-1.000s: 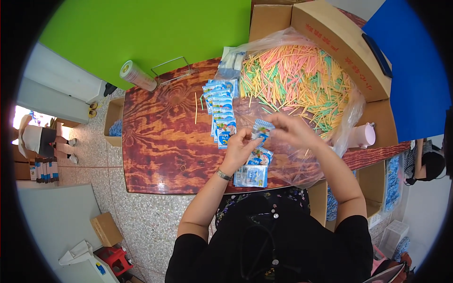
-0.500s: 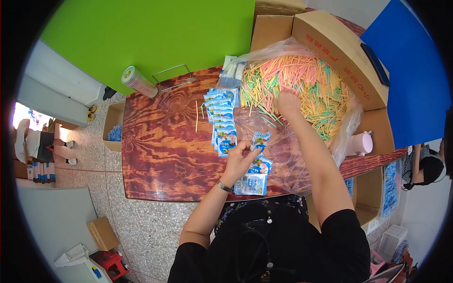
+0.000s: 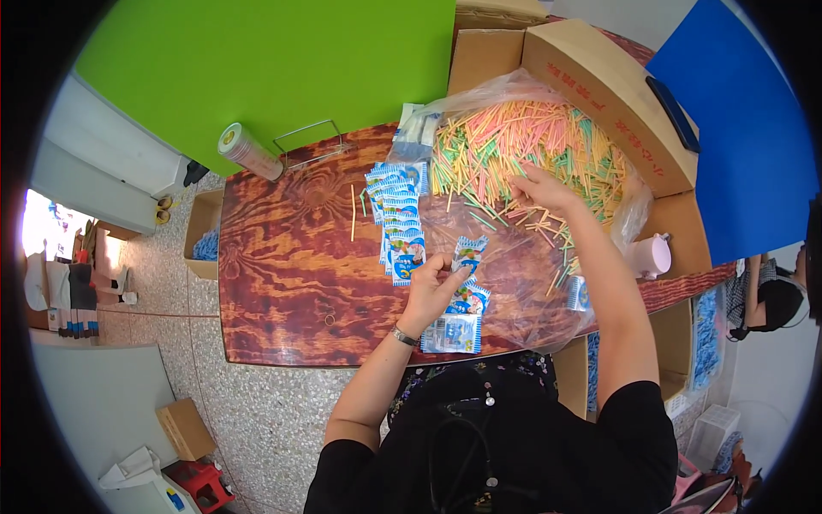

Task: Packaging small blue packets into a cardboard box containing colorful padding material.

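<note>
A small blue-and-white packet (image 3: 469,248) is pinched between the thumb and fingers of my left hand (image 3: 432,287), just above the table. Below that hand, more packets (image 3: 451,334) of the same kind lie near the table's front edge. My right hand (image 3: 548,190) is over the near part of a large heap of thin pink, yellow, orange and green sticks (image 3: 514,128), its fingers apart and nothing visible between them. To the left of the heap runs an overlapping row of blue-and-white packets (image 3: 402,214).
Clear plastic sheeting (image 3: 634,214) lies around the sticks, backed by a cardboard box (image 3: 599,94). A pink mug (image 3: 652,256) stands at the right. On the left are a tall cylindrical container (image 3: 248,150) and a wire stand (image 3: 308,141). Beyond the right table edge a person (image 3: 775,304) is partly visible.
My right hand has drawn back slightly toward me and right, its closed fingers now spread. Loose sticks and a small blue-and-white packet show where my forearm was. The left hand keeps its packet.
</note>
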Demonstrator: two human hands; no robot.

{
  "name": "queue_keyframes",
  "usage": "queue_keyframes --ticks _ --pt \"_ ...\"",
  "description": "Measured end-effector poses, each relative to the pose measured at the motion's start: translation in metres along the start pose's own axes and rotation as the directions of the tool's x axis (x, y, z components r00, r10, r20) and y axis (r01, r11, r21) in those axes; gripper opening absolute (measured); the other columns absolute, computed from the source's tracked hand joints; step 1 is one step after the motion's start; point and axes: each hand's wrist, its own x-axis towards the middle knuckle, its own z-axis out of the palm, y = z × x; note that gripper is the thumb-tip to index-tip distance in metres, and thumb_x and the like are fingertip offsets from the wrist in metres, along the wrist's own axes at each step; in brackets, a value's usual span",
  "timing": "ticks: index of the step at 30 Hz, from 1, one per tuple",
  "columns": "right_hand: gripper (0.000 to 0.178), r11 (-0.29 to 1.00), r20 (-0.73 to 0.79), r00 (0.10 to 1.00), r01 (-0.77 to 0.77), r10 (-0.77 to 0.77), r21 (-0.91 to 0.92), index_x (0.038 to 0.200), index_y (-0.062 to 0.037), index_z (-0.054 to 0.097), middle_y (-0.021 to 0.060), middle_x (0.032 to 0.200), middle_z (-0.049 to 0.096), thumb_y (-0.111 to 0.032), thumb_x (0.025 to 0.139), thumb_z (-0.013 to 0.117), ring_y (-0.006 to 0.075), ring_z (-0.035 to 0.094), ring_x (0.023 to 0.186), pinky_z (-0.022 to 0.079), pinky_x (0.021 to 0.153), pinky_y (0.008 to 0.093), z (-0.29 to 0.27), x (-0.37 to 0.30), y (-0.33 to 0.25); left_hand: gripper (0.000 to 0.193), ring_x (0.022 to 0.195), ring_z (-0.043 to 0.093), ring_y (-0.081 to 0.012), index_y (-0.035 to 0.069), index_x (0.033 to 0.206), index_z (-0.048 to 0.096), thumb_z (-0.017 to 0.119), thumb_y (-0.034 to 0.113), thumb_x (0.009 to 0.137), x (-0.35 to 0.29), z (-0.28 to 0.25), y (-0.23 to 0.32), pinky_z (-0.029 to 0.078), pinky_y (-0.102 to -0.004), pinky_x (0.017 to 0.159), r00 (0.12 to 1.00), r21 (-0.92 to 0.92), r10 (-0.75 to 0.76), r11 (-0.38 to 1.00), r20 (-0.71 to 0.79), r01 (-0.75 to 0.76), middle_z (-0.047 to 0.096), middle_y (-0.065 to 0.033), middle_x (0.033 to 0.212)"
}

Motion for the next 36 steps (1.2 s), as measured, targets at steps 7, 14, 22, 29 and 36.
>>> queue_keyframes --ticks 7,14,22,29,36 --pt "0.034 0.931 0.37 0.927 0.087 0.054 -0.355 0.114 0.0025 0.055 0.0087 0.078 0.061 -0.027 0.098 0.051 0.021 0.061 0.072 0.049 0.068 0.0366 -0.036 -0.065 -0.029 0.007 0.081 0.061 -0.0059 0.0 0.098 0.061 0.064 0.003 0.092 0.002 0.004 0.008 0.051 -0.0223 0.07 0.992 -0.162 -0.107 0.98 0.07 0.117 0.065 -0.0022 0.093" --pt "0.026 0.385 0.338 0.909 0.23 0.243 -0.894 0.102 -0.0023 0.068 0.0204 0.092 0.069 -0.012 0.087 0.05 0.0365 0.068 0.088 0.052 0.072 0.0462 0.013 -0.087 -0.022 0.008 0.082 0.059 -0.0042 0.001 0.098 0.061 0.065 0.004 0.092 -0.003 0.008 0.002 0.051 -0.0215 0.071 0.995 -0.095 -0.09 0.991 0.052 0.094 0.064 -0.0002 0.092" --pt "0.019 -0.249 0.257 0.892 0.362 0.371 -0.898 0.097 -0.0136 0.071 0.0037 0.097 0.068 -0.021 0.088 0.056 0.019 0.066 0.088 0.049 0.059 0.0434 0.067 -0.099 -0.011 0.011 0.08 0.061 -0.0047 -0.001 0.101 0.06 0.064 0.004 0.092 -0.009 0.009 0.008 0.052 -0.02 0.067 0.993 -0.122 -0.09 0.988 0.078 0.099 0.065 -0.0014 0.094" --pt "0.021 0.242 0.245 0.966 0.219 0.084 -0.945 0.1 -0.0101 0.067 0.011 0.09 0.069 -0.024 0.09 0.056 0.0264 0.068 0.082 0.05 0.062 0.0431 0.051 -0.1 0.021 0.016 0.08 0.063 -0.0098 -0.001 0.102 0.06 0.067 -0.003 0.087 -0.011 0.009 0.003 0.053 -0.0234 0.068 0.99 0.106 0.141 0.984 0.009 -0.141 0.064 -0.0043 0.095" --pt "0.016 0.739 0.567 0.785 0.533 -0.25 -0.412 0.1 -0.0065 0.053 0.0218 0.081 0.062 -0.017 0.09 0.058 0.0408 0.063 0.081 0.048 0.069 0.049 -0.02 -0.133 -0.132 0.024 0.078 0.063 -0.0182 0.0 0.098 0.063 0.072 -0.007 0.077 -0.009 0.006 0.018 0.051 -0.0271 0.066 0.908 0.405 0.418 0.831 -0.003 -0.381 0.064 -0.0097 0.091"
